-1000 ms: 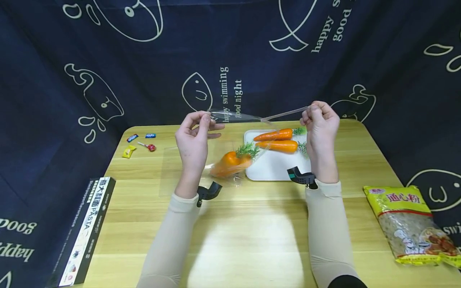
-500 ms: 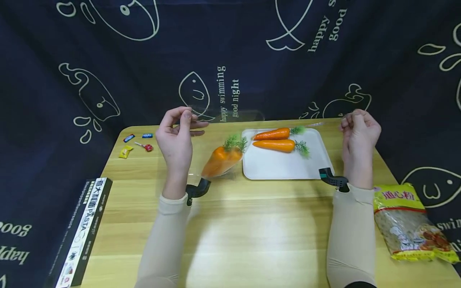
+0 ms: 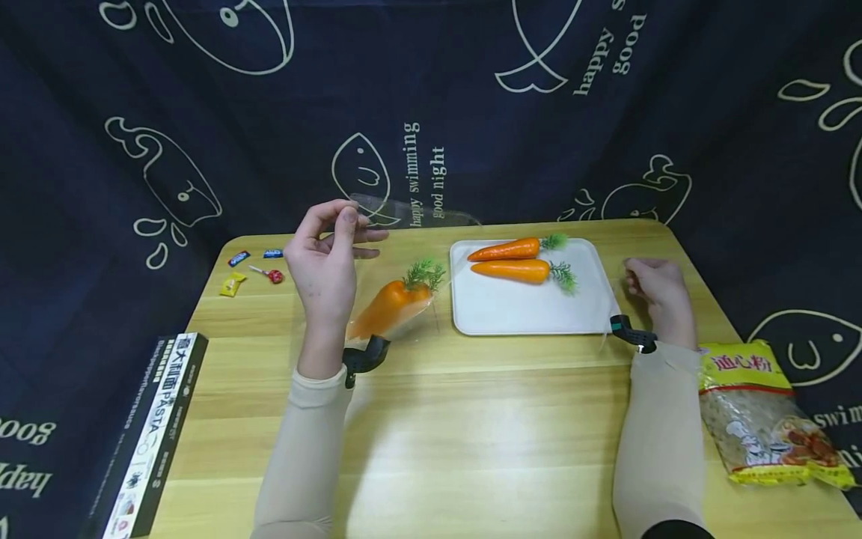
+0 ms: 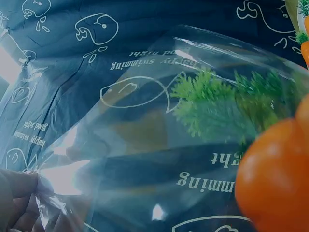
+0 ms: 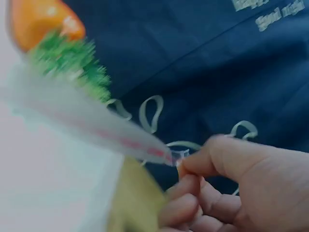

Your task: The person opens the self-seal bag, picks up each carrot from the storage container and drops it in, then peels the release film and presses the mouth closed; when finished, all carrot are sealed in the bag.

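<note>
Two carrots [image 3: 512, 271] lie on a tray [image 3: 532, 318] right of centre in the head view. Left of it we see a clear bag [image 3: 417, 217], its top edge raised against the cloth [image 3: 471, 112], with the bagged carrots [image 3: 387, 307] tilted low inside. Our left hand [image 3: 323, 262] pinches the bag's edge between thumb and forefinger, other fingers apart. Our right hand [image 3: 663, 292] is beside the tray, fingers curled. Sweets [image 3: 232, 284] and a lollipop [image 3: 274, 276] lie upper left on the table [image 3: 505, 449], a box [image 3: 158, 442] lower left, a packet [image 3: 768, 419] lower right.

In the left wrist view, our fingers grip the film at lower left; the bag spans the middle, green tops and orange carrots at right.

In the right wrist view, lower right, we pinch the end of a blurred translucent strip [image 5: 111, 130] with a reddish line, between thumb and forefinger. It slants across the tray towards upper left.
</note>
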The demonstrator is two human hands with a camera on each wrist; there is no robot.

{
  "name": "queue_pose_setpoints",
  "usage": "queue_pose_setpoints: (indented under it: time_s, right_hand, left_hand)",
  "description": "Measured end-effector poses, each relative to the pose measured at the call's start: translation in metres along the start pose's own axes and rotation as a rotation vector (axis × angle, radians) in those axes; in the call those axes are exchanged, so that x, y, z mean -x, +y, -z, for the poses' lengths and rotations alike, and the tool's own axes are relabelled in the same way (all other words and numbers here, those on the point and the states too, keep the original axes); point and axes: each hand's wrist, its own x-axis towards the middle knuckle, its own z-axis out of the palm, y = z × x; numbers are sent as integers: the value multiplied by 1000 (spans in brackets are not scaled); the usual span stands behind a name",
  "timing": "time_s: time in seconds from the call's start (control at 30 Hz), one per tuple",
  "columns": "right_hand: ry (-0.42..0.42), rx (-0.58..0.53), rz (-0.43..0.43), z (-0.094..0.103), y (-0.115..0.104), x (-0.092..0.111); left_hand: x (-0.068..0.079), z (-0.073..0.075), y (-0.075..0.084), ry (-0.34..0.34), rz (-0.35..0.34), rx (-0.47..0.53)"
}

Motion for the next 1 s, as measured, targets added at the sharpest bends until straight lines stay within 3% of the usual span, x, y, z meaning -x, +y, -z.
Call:
queue_pose_setpoints:
  time_s: [0.1, 0.27, 0.43, 0.6, 0.7, 0.87, 0.93, 1.0]
  right_hand:
    - [23, -33, -51, -1, 12, -10]
    - [71, -93, -60, 0, 24, -19]
    - [55, -175, -98, -2, 26, -20]
    - [67, -157, -73, 0, 26, -21]
    - [119, -43, -46, 3, 24, -23]
    - [266, 365, 9, 12, 12, -17]
    - [308, 429, 19, 15, 2, -10]
    - [349, 399, 30, 19, -10, 0]
  left_hand:
    - [0, -1, 0, -11, 0, -2]
    - [0, -2, -1, -13, 2, -2]
    - [0, -2, -2, -9, 2, -17]
    - [-1, -2, -2, -13, -3, -19]
    - [-1, -2, -3, -16, -3, -22]
    - [-1, -3, -4, -17, 0, -21]
    - [-1, -3, -4, -16, 0, -19]
    - [-1, -3, -4, -16, 2, -13]
